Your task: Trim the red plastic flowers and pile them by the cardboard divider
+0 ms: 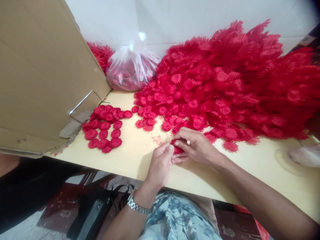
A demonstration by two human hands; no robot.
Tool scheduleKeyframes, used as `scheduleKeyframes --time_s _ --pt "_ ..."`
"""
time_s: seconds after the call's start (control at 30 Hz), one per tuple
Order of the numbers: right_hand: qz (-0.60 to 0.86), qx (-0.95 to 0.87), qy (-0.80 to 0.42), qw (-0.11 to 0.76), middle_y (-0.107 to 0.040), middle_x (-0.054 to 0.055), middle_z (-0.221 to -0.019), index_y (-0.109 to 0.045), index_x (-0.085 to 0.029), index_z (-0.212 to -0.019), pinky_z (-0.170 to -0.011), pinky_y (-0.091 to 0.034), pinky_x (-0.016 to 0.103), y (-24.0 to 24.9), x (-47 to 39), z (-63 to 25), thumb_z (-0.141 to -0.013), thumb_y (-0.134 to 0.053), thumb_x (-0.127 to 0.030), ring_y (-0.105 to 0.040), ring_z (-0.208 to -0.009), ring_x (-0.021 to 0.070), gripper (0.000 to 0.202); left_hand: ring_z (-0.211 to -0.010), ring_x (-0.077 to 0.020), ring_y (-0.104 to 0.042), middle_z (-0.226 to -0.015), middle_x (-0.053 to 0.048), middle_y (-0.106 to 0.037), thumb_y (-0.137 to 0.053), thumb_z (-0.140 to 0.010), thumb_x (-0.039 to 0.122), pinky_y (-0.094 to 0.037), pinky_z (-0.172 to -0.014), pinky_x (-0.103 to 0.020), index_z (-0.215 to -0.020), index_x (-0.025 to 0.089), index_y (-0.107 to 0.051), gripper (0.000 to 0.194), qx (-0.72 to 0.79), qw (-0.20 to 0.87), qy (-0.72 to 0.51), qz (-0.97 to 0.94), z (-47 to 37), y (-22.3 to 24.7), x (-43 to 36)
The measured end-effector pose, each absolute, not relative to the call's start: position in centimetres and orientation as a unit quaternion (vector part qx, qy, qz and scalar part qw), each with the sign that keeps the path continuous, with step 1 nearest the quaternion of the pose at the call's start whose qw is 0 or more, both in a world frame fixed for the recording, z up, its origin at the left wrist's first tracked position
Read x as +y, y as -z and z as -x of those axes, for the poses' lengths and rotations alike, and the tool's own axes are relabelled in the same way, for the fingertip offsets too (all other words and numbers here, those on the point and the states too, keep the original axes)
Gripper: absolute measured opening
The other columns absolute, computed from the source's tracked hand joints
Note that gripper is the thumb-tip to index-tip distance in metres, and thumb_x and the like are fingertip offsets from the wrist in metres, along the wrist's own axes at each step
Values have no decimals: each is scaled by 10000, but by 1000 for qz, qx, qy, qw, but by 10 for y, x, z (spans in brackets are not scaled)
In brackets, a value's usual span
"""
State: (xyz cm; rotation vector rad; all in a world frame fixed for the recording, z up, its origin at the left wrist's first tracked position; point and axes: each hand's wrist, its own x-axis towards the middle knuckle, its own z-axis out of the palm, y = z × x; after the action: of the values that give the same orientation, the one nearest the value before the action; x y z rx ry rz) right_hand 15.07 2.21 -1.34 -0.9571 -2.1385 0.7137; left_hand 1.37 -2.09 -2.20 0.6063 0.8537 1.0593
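Over the pale table, my left hand (162, 158) and my right hand (193, 145) meet and both pinch one red fringed disc (177, 149). Fingers cover much of that disc. Just beyond my hands spreads a large heap of red fringed discs (205, 86), rising toward the wall at the right. To the left of my hands lies a smaller group of rounder, thicker red fringed pieces (103, 133), arranged partly in rows.
A tied clear plastic bag (132, 68) of red pieces stands at the back. A cardboard sheet (47, 73) and a bent metal wire (83, 103) bound the left side. A blurred pale object (305, 156) sits at the right. Below the table is a black bag (90, 213).
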Motion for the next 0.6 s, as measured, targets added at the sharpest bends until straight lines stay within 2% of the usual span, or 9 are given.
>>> scheduleKeyframes --time_s 0.23,0.3,0.37,0.5,0.6 --pt "387 -847 -30 364 -506 21 -631 -565 -142 -788 -522 -354 220 27 26 -153 -804 -404 -24 -452 -589 125 200 -685 -195 -686 -726 -29 -657 -582 -797 274 -559 -703 -350 -880 113 -598 181 429 693 -498 -296 -15 25 -21" --pt "393 -839 -2 377 -504 21 -629 -561 -145 -785 -524 -357 223 26 25 -153 -791 -400 -20 -448 -587 127 204 -665 -189 -686 -705 -24 -652 -573 -801 271 -562 -685 -334 -863 114 -593 170 426 694 -497 -301 -15 24 -21" --pt "410 -826 -43 384 -497 8 -617 -562 -153 -798 -505 -354 213 23 23 -152 -797 -402 -34 -443 -560 115 199 -648 -185 -684 -700 -33 -656 -560 -808 271 -562 -661 -317 -873 105 -596 182 430 693 -490 -308 -14 22 -22" --pt "454 -767 -252 377 -527 -12 -649 -566 -172 -862 -525 -381 198 18 20 -154 -830 -413 -91 -477 -565 96 176 -673 -195 -686 -735 -62 -673 -534 -817 256 -560 -644 -315 -961 91 -591 225 436 691 -483 -316 -13 20 -22" --pt "448 -720 -389 361 -529 -8 -679 -556 -170 -840 -542 -398 211 16 20 -155 -859 -386 -144 -491 -589 99 173 -690 -197 -686 -759 -66 -674 -531 -814 251 -560 -655 -323 -967 94 -588 226 446 685 -489 -306 -12 21 -21"
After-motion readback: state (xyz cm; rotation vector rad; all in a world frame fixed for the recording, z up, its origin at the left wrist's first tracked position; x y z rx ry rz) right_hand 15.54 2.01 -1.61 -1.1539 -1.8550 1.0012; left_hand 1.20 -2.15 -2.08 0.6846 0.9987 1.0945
